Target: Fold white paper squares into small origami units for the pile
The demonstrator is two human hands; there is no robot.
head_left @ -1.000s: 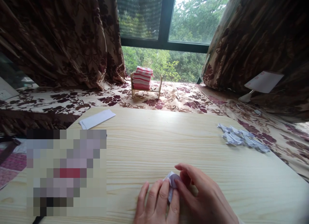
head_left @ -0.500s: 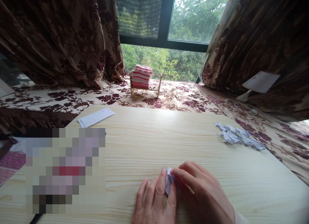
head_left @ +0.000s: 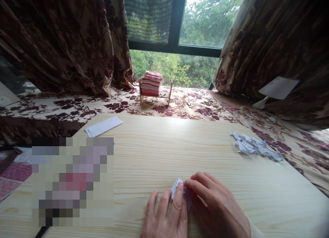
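On table (head_left: pixel 149 149): left hand (head_left: pixel 167 214) spread, right hand (head_left: pixel 218 202) half-curled, both touching folded paper (head_left: pixel 174 188).

Pale wood-grain table (head_left: pixel 154 142) in front of me, floral-covered ledge (head_left: pixel 190 101) behind it. Dark-framed window (head_left: pixel 176 29) ahead lets in daylight, trees (head_left: pixel 203 22) outside. Patterned brown curtains (head_left: pixel 51 36) on both my sides.

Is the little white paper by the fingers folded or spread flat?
Folded: the little white paper shows a pointed tip and creased edges. The left hand and right hand hide the rest.
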